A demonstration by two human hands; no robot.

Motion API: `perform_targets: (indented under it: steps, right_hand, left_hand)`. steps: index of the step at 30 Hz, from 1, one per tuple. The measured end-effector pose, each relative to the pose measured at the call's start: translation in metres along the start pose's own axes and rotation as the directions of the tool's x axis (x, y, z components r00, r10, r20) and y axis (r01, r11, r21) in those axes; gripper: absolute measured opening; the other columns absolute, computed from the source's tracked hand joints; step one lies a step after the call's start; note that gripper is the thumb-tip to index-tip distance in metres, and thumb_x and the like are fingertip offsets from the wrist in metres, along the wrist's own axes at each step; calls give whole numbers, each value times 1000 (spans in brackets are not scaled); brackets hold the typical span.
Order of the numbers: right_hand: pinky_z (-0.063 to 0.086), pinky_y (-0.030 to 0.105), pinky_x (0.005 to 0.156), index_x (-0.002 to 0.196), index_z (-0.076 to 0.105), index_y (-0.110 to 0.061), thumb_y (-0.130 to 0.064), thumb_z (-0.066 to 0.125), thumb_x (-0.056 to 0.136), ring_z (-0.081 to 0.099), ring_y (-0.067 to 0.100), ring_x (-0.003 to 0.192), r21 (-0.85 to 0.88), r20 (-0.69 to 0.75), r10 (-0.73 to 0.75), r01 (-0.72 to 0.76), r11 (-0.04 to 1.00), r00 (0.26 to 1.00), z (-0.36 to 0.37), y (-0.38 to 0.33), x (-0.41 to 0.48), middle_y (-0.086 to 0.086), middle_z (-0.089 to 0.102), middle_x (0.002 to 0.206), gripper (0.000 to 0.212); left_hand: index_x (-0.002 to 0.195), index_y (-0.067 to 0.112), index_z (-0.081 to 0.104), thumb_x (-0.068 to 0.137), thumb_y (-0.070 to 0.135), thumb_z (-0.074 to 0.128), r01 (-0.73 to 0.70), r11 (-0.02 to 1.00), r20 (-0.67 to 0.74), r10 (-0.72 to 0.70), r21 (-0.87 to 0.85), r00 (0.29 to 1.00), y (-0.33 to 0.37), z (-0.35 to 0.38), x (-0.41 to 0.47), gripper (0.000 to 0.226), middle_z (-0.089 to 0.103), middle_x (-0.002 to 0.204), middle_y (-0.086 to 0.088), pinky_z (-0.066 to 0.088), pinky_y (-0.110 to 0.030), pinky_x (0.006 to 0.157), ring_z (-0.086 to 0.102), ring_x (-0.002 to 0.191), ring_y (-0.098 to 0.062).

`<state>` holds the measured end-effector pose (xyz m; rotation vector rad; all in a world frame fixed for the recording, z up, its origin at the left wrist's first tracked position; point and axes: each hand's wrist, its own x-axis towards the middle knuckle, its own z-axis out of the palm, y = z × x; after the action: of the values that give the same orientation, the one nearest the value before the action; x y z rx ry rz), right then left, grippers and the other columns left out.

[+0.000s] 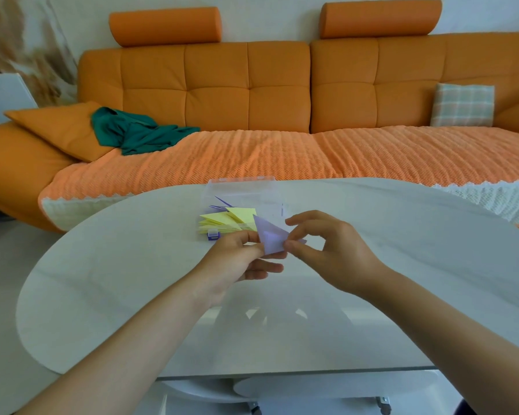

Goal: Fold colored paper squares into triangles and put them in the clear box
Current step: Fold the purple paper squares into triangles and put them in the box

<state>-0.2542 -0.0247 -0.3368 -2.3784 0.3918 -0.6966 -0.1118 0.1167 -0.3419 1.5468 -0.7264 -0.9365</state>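
Observation:
A lilac paper (271,237) folded into a pointed triangle shape is held above the white table (132,280) between both hands. My left hand (237,259) pinches its lower left edge. My right hand (327,250) pinches its right corner between thumb and forefinger. Just behind them stands the clear box (240,190), lid open. Inside lie several yellow triangles (237,217) and some purple triangles (222,205) behind them.
A purple latch (213,235) sits at the box's near edge. An orange sofa (252,100) with a green cloth (138,133) and a checked cushion (462,104) fills the space behind the table.

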Motion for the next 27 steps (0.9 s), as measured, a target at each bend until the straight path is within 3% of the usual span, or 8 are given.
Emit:
perform_targets:
  steps: [3,6,9,13,17,19,22,27]
  right_hand:
    - [42,8,62,75,73,-32,-37,71,88,61,-5,73,115,39,198,-201,973,980,0,1,4,-16,72,79,14]
    - [42,14,49,74,74,-27,-31,74,86,58,1,55,196,49,262,-267,944,964,-4,0,7,-7,71,67,13]
    - [49,20,55,77,75,-26,-27,76,85,64,10,62,198,61,251,-258,946,966,-6,-3,6,-7,72,68,8]
    - [48,21,55,82,71,-25,-26,75,86,66,15,62,225,69,245,-254,941,967,-5,-4,5,-3,72,71,5]
    - [47,18,55,95,70,-31,-29,74,88,62,4,60,246,79,252,-264,933,964,-4,-1,6,-8,73,72,9]
    - [45,18,54,86,77,-30,-30,73,88,60,3,59,231,85,270,-283,931,959,-6,0,7,-5,72,70,4]
    - [42,13,48,74,78,-29,-28,72,87,59,-1,56,239,107,282,-300,924,953,-9,2,8,-6,70,64,15]
    - [51,25,63,75,79,-29,-29,75,87,62,4,61,237,227,276,-328,915,934,-17,5,10,-5,74,73,13]
  left_hand:
    - [119,25,66,97,26,60,-34,999,55,33,30,998,-1,0,-1,23,77,107,2,54,-29,80,75,96,-21]
    - [117,22,69,93,24,56,-37,999,94,34,21,995,0,0,-1,28,76,109,-1,54,-34,82,73,100,-21]
    - [111,18,73,83,33,53,-58,998,33,59,-35,998,1,4,0,38,75,108,-6,58,-37,76,72,97,-22]
    - [102,14,74,97,24,63,-189,978,-166,201,89,965,-4,7,1,16,77,92,-8,60,-29,66,75,83,-24]
    - [103,10,72,101,16,56,-203,974,-149,217,103,965,-5,9,0,18,78,90,-5,58,-24,63,76,82,-22]
    - [104,9,72,101,15,55,-205,973,-121,217,104,969,-4,9,0,18,78,92,-5,58,-24,65,76,83,-21]
    - [102,7,73,99,12,57,-208,972,-110,220,110,969,-4,9,-1,17,77,91,-6,58,-25,66,74,82,-18]
    - [114,17,67,92,-1,64,-308,939,-103,325,150,940,4,-1,-2,29,76,86,-11,58,-27,65,71,76,-17]
